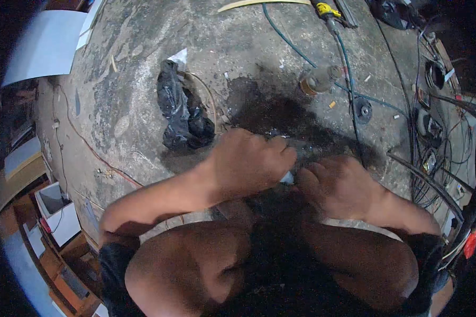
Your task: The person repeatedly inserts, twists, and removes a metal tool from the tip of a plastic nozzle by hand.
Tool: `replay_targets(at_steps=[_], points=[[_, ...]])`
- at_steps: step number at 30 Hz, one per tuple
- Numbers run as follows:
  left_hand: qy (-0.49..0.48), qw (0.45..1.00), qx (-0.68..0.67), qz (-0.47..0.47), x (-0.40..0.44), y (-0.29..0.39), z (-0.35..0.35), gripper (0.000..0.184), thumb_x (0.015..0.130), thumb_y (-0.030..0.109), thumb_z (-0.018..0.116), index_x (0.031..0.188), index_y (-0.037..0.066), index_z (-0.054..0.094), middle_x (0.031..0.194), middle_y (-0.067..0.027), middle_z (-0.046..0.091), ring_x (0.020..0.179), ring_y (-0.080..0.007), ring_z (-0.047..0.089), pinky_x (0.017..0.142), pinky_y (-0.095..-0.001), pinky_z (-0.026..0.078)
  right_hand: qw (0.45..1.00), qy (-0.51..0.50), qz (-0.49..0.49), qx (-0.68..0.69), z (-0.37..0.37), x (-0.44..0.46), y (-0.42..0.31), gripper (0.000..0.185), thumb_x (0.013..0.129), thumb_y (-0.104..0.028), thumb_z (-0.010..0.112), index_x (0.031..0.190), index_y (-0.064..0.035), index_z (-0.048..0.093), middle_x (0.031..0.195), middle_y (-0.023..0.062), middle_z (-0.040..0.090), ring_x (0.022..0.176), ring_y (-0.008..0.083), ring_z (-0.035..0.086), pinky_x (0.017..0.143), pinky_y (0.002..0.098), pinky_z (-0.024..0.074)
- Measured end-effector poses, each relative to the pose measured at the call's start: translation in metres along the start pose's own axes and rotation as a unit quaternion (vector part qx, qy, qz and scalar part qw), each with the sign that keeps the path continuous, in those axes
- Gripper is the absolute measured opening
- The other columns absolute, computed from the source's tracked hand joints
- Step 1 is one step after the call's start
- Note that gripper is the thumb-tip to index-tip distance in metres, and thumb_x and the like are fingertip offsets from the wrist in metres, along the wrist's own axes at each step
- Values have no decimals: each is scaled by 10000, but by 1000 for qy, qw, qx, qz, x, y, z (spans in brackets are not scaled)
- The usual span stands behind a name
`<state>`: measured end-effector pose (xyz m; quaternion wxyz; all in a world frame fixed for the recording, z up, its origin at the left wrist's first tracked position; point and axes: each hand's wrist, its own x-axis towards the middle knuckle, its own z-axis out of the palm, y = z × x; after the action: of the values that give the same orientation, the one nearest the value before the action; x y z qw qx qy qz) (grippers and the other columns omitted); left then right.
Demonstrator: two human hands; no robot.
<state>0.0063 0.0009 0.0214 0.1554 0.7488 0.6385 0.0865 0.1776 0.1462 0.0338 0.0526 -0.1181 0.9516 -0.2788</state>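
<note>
Pale piece [286, 178]: in the gap between the fingers of your left hand [254, 161] and those of your right hand [339, 182], mostly hidden. Both sets of fingers are curled inward, backs toward the camera; you cannot tell from this view which of them pinch it.

Risks (judgement): a slack or uneven pinch could let the piece slip to the floor [143, 31], where the dark stain [277, 108] just beyond your fingers could soil it. A forward sweep of your right fingers could snag the dark cable [356, 132] close by, or, reaching farther, tip the clear container [317, 83]. A sideways jerk of your left could drag the black plastic bag [177, 108] beside it.

Orientation: only a small patch shows, so pointing direction and long axis cannot be told.
</note>
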Motion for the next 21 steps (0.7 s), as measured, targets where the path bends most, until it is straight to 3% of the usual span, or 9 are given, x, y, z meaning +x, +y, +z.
replay_targets(at_steps=[3,6,8,10,14,16,21], points=[[-36,999,11,34,-1,-13,-5,109,745,177,599,833,119,571,739,-44,575,635,-245,640,500,-376,514,1000,-19,-10,16,3,1,5,164,841,-193,550,908,-43,553,695,86,562,608,282,613,517,412,499],[-13,997,40,63,-2,-44,-21,96,746,176,594,827,125,587,752,-40,583,661,-234,644,572,-385,529,999,-51,-21,1,-3,2,17,172,843,-192,546,934,-47,566,749,89,589,678,279,627,551,421,510],[-101,976,190,2,-16,-96,-26,123,744,186,601,846,119,592,776,-42,587,701,-244,634,653,-381,526,994,-102,-33,-37,2,-13,30,180,835,-184,546,950,-48,573,791,90,606,743,280,631,586,422,520],[-96,961,253,53,-29,-128,-43,134,748,179,600,853,98,575,802,-59,576,768,-266,620,685,-372,518,992,-105,-20,-60,18,-38,43,205,767,-177,632,906,-36,574,807,108,586,777,289,612,639,398,510],[25,984,170,52,-20,-108,-44,173,707,144,658,845,96,566,824,-60,558,806,-266,605,676,-373,496,996,-51,58,-44,0,-28,46,298,733,-150,681,980,-5,598,876,149,565,841,313,599,700,403,502],[67,990,116,39,-6,-97,-45,205,680,113,697,835,103,563,835,-59,551,804,-259,593,659,-364,477,995,7,96,-2,-4,-17,41,321,750,-146,679,1025,1,603,885,154,553,799,326,576,684,405,479],[239,958,-156,17,15,-70,-32,284,667,23,799,766,83,539,724,-37,507,658,-197,519,559,-300,390,979,166,112,34,-34,5,17,243,852,-169,646,1029,-7,610,833,141,533,692,285,501,608,385,404]])
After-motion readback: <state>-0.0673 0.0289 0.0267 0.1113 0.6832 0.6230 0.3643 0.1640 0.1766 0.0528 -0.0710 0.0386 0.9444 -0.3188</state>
